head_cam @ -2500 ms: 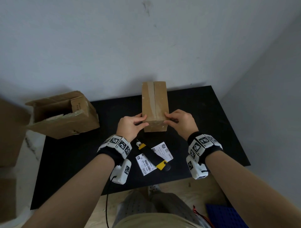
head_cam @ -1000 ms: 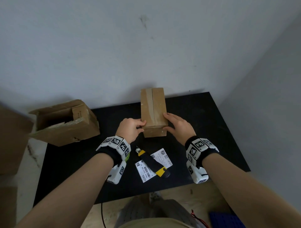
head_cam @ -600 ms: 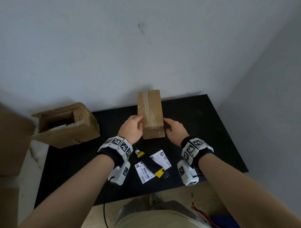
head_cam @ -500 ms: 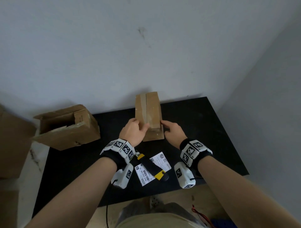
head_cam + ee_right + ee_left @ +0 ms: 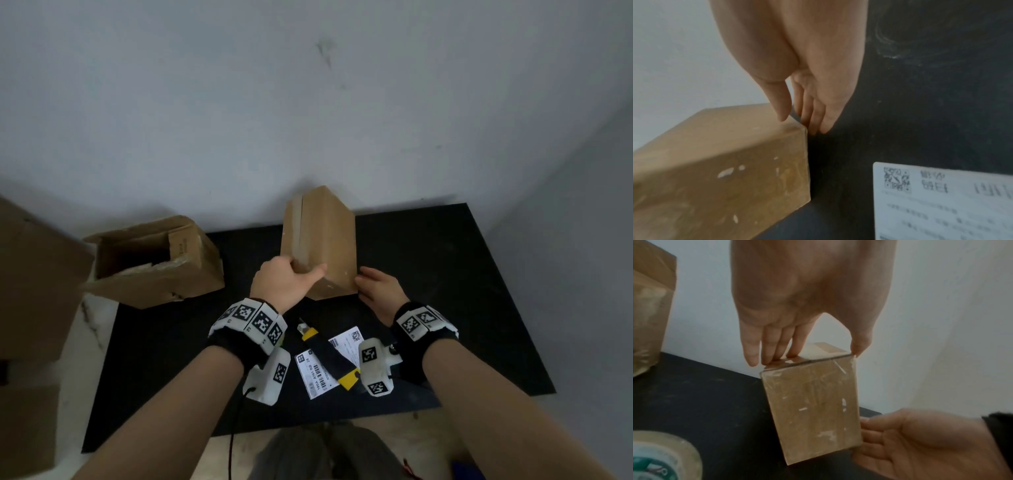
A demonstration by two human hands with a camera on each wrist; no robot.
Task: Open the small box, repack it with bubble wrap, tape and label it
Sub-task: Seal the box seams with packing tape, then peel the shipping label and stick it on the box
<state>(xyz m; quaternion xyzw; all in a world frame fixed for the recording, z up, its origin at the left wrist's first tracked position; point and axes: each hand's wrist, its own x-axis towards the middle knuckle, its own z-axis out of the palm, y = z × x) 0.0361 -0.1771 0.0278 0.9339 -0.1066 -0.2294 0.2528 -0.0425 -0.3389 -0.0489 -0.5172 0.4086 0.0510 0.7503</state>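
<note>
- Grey-white walls [image 5: 308,102] meet in a corner behind a black desk [image 5: 445,274]; pale floor shows at the desk's left and near edges.
- Large brown cartons [image 5: 30,274] stand at the far left, off the desk.
- One open cardboard box [image 5: 154,263] lies on its side at the desk's left rear corner, its opening towards the camera.
- Small box [image 5: 318,240], the task item: closed, brown, with a tape strip running along its upper face. It sits at desk centre near the rear wall, tilted, raised on a lower edge between both hands.
- Left hand [image 5: 284,284]: placed over the near upper edge of the small box. In the left wrist view its fingers [image 5: 777,345] are nearly straight, tips on the taped upper face, with the thumb at the opposite corner of that edge. The hold is a light span across the edge, not a closed fist.
- Right hand [image 5: 380,291]: set against the right side of the small box, low down. In the right wrist view its fingers [image 5: 818,113] are extended and lie along the box's right face, thumb tip on the top corner; nothing is enclosed.
- Tape roll [image 5: 659,456]: on the desk, near left, seen only in the left wrist view.
- Two white labels [image 5: 315,373] with barcodes lie flat on the desk near the front edge, below the small box.
- Utility knife [image 5: 329,356], black with yellow ends, lies diagonally across the labels.
</note>
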